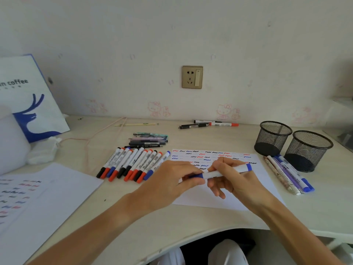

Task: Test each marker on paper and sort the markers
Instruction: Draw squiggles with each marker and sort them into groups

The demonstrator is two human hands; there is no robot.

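A white marker with a blue cap [227, 171] is held level above the test paper [219, 180], which bears rows of red, blue and black squiggles. My left hand [175, 178] pinches the blue cap end. My right hand [233, 178] grips the white barrel, with the marker's blue tail sticking out to the right. A row of several red, black and blue markers [133, 165] lies left of the paper. A few markers and pens [288, 173] lie to the paper's right.
Two black mesh pen cups [273, 138] [307, 150] stand at the right. Thin pens [149, 140] lie behind the marker row; more markers [210, 124] rest near the wall. A second scribbled sheet [38, 197] lies front left, a coffee bag [28, 96] behind it.
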